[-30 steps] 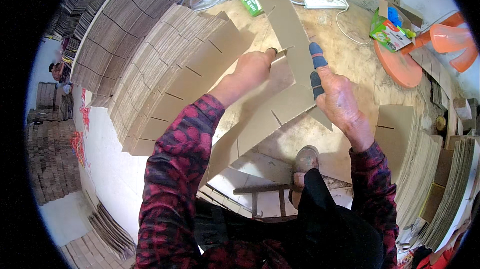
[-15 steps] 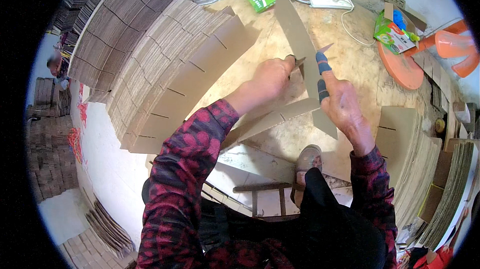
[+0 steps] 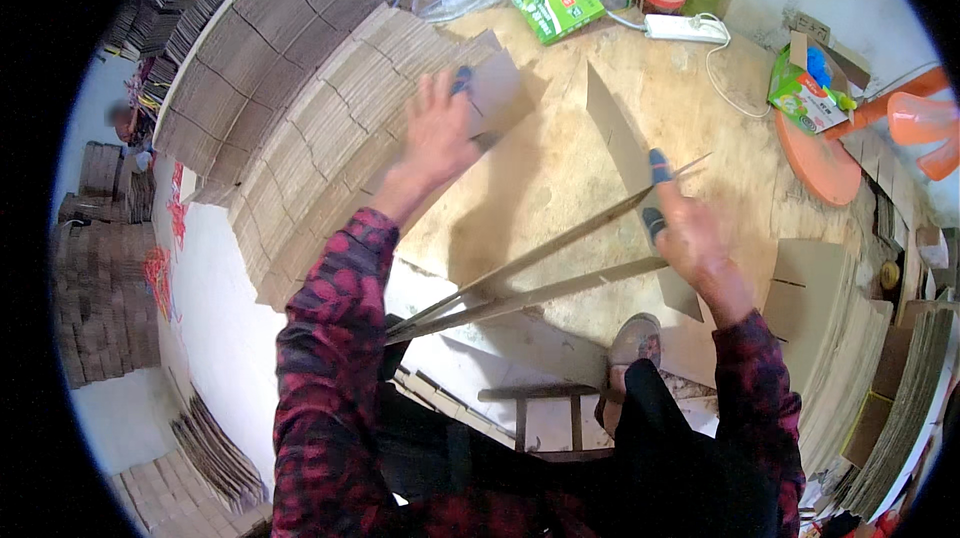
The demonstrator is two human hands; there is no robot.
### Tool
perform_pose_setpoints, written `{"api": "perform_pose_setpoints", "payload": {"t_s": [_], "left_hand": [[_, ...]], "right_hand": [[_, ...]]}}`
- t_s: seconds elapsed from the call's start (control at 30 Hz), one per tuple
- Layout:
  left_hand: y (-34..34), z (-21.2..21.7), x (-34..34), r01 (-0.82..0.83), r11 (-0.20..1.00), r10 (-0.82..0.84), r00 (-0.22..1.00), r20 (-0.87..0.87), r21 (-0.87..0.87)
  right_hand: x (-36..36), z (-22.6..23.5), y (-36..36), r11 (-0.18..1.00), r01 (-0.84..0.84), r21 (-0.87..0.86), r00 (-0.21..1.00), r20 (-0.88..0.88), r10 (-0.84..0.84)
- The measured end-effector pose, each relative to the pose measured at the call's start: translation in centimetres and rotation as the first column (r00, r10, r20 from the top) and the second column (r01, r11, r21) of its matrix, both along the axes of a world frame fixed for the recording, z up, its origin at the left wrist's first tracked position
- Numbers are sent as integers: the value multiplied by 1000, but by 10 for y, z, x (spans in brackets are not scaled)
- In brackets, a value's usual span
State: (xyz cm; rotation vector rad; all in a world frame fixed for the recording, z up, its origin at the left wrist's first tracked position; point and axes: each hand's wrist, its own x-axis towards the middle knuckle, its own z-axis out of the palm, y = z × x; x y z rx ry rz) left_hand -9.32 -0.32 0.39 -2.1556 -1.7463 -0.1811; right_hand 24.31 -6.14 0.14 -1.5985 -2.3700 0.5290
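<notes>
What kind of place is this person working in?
Probably a small cardboard workshop making slotted box dividers. Fanned stacks of slotted cardboard sheets cover the round wooden table, more cardboard stacks stand on the floor, and the right hand holds interlocked cardboard strips.

The left hand [image 3: 440, 138] stretches out flat over the fanned stack of slotted brown cardboard sheets [image 3: 330, 148], fingers spread on the top sheet. The right hand [image 3: 690, 238], blue tape on two fingertips, has its grip closed on a set of interlocked slotted cardboard divider strips [image 3: 560, 258], held edge-on above the round pale wooden table [image 3: 560, 168]. Far across the table lie a green flat box [image 3: 558, 4] and a white power strip [image 3: 685, 29].
</notes>
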Motion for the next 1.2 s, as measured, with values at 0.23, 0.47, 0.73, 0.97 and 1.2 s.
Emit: {"api": "perform_pose_setpoints", "payload": {"t_s": [0.23,0.47,0.73,0.97,1.2], "left_hand": [[20,20,-82,-166,983,119,903,413,80],[-5,-8,-46,102,936,61,896,440,-337],[-21,-9,-23,-31,963,134,916,378,-267],[-25,-1,-18,-38,941,155,932,327,-337],[-18,4,-69,70,939,39,951,306,-336]], "right_hand": [[-5,-23,7,994,-100,-52,994,-35,99],[-9,-7,7,1000,29,9,992,-122,-28],[-9,1,7,1000,-12,8,992,-123,13],[-8,-2,6,999,11,35,995,-100,-8],[-11,-2,11,998,42,-53,996,-79,-46]]}}
